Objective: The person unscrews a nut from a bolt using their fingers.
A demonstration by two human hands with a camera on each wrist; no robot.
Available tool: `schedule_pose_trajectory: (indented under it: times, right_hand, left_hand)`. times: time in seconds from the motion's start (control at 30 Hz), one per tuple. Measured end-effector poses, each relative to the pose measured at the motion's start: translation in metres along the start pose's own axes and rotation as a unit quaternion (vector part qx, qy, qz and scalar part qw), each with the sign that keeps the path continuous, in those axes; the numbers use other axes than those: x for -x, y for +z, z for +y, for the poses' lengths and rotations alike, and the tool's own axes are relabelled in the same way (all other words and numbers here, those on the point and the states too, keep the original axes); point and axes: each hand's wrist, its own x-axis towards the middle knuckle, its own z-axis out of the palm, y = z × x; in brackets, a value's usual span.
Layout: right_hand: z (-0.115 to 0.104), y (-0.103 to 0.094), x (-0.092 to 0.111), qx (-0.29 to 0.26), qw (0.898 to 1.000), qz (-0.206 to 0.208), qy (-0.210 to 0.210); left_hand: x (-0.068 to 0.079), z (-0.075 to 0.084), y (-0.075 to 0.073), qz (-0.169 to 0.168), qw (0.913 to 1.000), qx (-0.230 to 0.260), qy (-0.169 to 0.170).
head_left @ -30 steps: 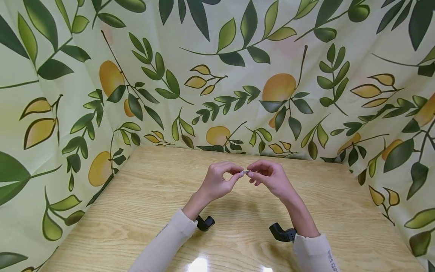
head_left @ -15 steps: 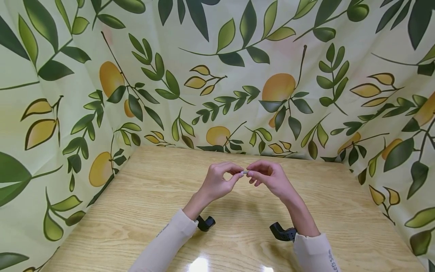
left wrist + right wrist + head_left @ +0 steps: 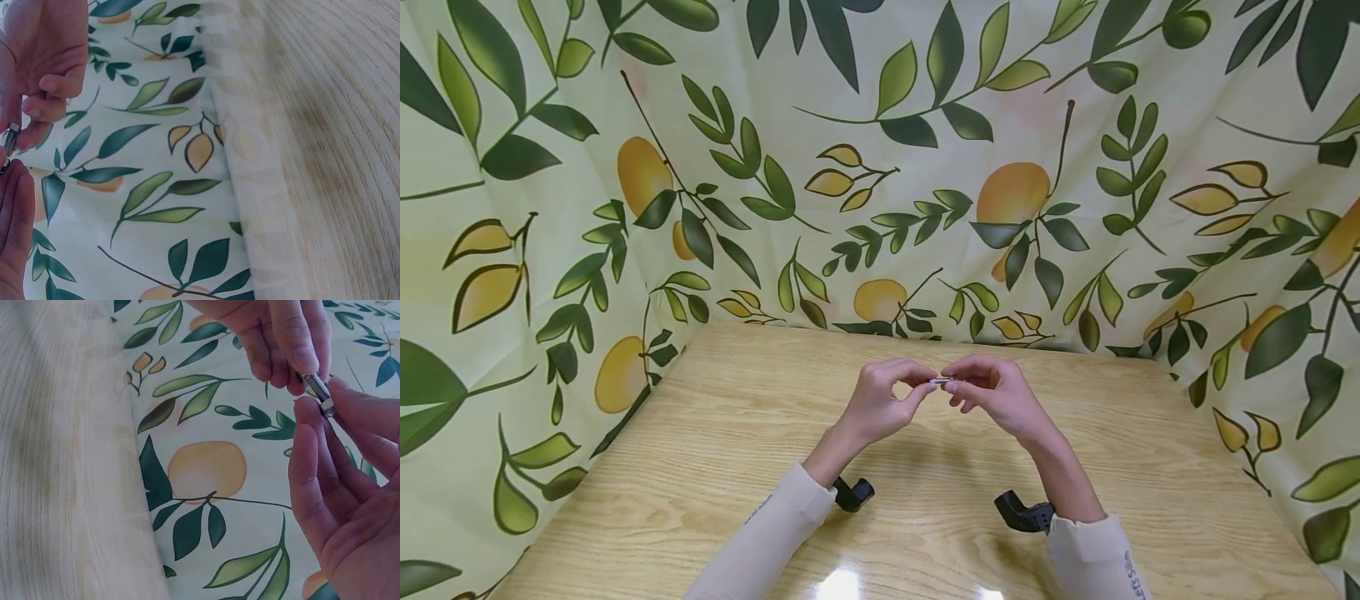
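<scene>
My left hand (image 3: 880, 404) and right hand (image 3: 1000, 392) meet fingertip to fingertip, raised over the table. Between them lies a small metal bolt (image 3: 316, 386), its threaded shank plain in the right wrist view. The thumb and fingers of the left hand pinch one end, and they hide it. At the other end sits a shiny nut (image 3: 328, 409), with the right thumb and index finger pinching around it. In the left wrist view, part of the bolt (image 3: 9, 136) shows at the left edge between both hands' fingertips.
A wood-grain table (image 3: 737, 400) stretches beneath the arms. Cloth printed with leaves and fruit (image 3: 880, 167) hangs around its back and sides. Black curved mounts (image 3: 854, 495) stick out from both wrists, below the beige sleeves.
The right hand's fingertips have shifted very slightly left and turned a little at the nut. The left hand keeps its pinch on the bolt in the same spot.
</scene>
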Motion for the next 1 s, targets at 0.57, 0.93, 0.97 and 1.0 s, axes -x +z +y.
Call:
schedule_pose_trajectory:
  times: [0.57, 0.93, 0.97, 1.0]
  right_hand:
    - [0.0016, -0.0006, -0.0003, 0.002, 1.0, 0.0, 0.002]
    - [0.0003, -0.0003, 0.0005, -0.014, 1.0, 0.002, 0.009]
    - [0.0001, -0.0002, 0.0005, -0.015, 1.0, 0.004, 0.007]
    - [-0.0002, -0.0001, 0.0006, -0.017, 1.0, 0.006, 0.004]
  left_hand:
    - [0.0005, 0.0002, 0.0, 0.007, 1.0, 0.002, -0.002]
    - [0.0006, -0.0005, 0.0001, 0.009, 0.9999, 0.006, -0.002]
    - [0.0005, -0.0003, -0.0001, 0.009, 0.9999, 0.005, -0.003]
    - [0.0004, 0.0, -0.0001, 0.008, 0.9999, 0.005, -0.003]
